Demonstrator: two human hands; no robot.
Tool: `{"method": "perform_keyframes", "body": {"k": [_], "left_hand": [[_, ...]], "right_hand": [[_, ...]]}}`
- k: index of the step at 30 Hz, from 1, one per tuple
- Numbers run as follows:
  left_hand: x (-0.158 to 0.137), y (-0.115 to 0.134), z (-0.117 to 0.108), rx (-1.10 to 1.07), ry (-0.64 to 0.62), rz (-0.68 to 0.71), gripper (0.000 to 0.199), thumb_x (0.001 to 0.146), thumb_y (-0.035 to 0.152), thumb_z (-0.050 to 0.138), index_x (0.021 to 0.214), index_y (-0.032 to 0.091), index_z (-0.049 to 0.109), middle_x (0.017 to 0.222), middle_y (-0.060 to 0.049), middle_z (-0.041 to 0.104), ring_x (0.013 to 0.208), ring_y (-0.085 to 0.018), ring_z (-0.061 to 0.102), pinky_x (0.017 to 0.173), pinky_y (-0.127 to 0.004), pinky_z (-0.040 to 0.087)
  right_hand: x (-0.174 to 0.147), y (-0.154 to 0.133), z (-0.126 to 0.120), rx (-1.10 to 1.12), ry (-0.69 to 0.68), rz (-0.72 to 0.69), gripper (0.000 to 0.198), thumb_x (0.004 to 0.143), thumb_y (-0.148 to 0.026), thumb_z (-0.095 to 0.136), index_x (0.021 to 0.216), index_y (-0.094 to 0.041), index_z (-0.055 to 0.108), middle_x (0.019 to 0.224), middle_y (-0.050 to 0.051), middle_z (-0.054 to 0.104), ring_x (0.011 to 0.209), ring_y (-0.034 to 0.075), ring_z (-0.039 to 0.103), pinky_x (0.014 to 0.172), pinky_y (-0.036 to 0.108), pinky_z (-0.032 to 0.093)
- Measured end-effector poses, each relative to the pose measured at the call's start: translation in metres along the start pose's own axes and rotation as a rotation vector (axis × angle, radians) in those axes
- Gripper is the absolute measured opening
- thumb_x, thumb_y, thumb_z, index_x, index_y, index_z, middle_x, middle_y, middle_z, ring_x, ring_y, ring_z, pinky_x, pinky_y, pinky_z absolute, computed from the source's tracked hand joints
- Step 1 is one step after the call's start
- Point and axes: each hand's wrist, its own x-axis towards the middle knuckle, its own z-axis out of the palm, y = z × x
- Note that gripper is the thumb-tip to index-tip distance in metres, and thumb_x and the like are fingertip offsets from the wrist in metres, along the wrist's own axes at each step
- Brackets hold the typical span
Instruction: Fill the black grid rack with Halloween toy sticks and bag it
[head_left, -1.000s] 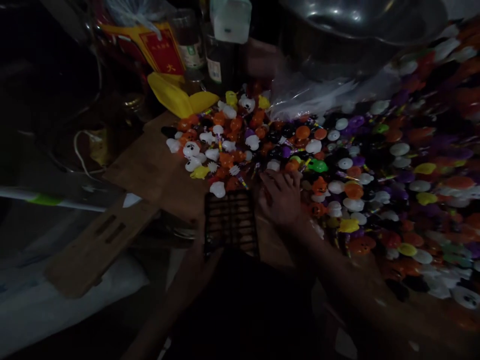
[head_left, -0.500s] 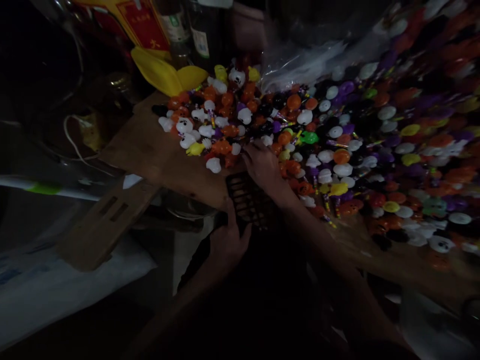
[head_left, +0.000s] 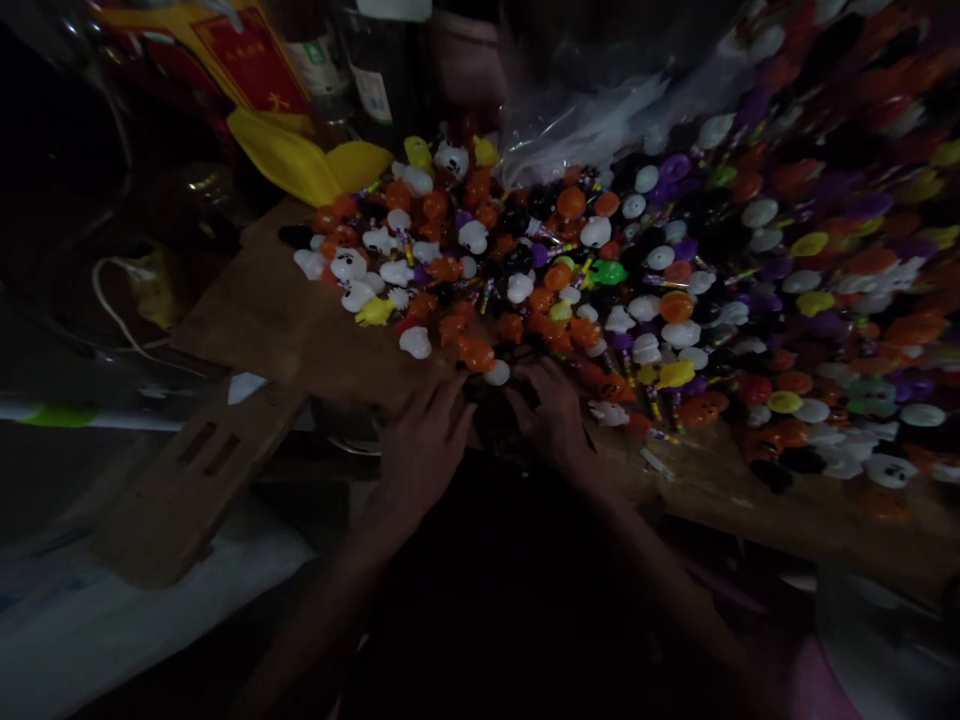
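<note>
In the dim light, my left hand (head_left: 424, 445) lies at the front edge of the table with its fingers stretched forward, holding nothing I can see. My right hand (head_left: 553, 418) is opposite it, fingers bent and thumb apart, close to the small toys. Between the hands is a dark slotted tray (head_left: 501, 425), mostly lost in shadow. An orange toy (head_left: 475, 354) and a white round piece (head_left: 496, 373) lie at its far end, near the left fingertips. Beyond spreads a large pile of small plastic figures (head_left: 517, 288) in orange, white, black, yellow, green and purple.
Behind the pile are a yellow scoop-like piece (head_left: 289, 160), dark bottles (head_left: 371, 85) and a clear plastic bag (head_left: 581, 125). A slotted wooden board (head_left: 180, 480) juts out at the left, above a white sack (head_left: 225, 580). The wooden table (head_left: 259, 320) runs across.
My right hand has drawn back toward me from the pile, and an orange toy and white piece now lie over the tray's far end. My left hand has moved forward beside the tray.
</note>
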Motion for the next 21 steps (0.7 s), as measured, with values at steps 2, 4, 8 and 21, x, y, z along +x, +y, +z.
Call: {"method": "perform_keyframes", "body": {"k": [2,4,8,21], "left_hand": [[0.014,-0.011,0.012,-0.065,0.094,0.082,0.046,0.098,0.033,0.058,0.140,0.014,0.058,0.144,-0.014,0.063,0.136,-0.027,0.058,0.112,-0.039,0.049],[0.025,-0.017,0.025,-0.082,0.089,0.118,0.046,0.095,0.031,0.062,0.137,0.013,0.060,0.143,-0.015,0.063,0.138,-0.029,0.055,0.115,-0.043,0.046],[0.031,-0.022,0.039,-0.081,0.095,0.170,0.035,0.097,0.029,0.060,0.128,0.015,0.066,0.133,-0.014,0.067,0.128,-0.031,0.059,0.110,-0.047,0.048],[-0.007,-0.019,0.036,0.154,0.291,0.000,0.018,0.089,0.030,0.062,0.098,0.017,0.070,0.114,-0.015,0.072,0.104,-0.035,0.060,0.089,-0.050,0.045]], "right_hand": [[0.003,0.001,-0.002,0.038,0.008,0.026,0.005,0.094,-0.022,0.063,0.098,-0.022,0.065,0.098,0.008,0.072,0.092,0.023,0.068,0.082,0.035,0.055],[0.005,0.003,-0.002,0.081,-0.003,0.064,0.007,0.093,-0.026,0.066,0.097,-0.021,0.064,0.095,0.007,0.072,0.088,0.023,0.068,0.080,0.034,0.055],[0.009,0.006,0.000,0.156,-0.020,0.144,0.013,0.088,-0.029,0.070,0.095,-0.021,0.063,0.093,0.005,0.072,0.084,0.021,0.068,0.076,0.032,0.054],[0.016,0.009,-0.038,0.834,-0.358,0.346,0.040,0.087,-0.054,0.074,0.102,-0.017,0.077,0.078,0.000,0.066,0.066,0.011,0.053,0.064,0.025,0.046]]}}
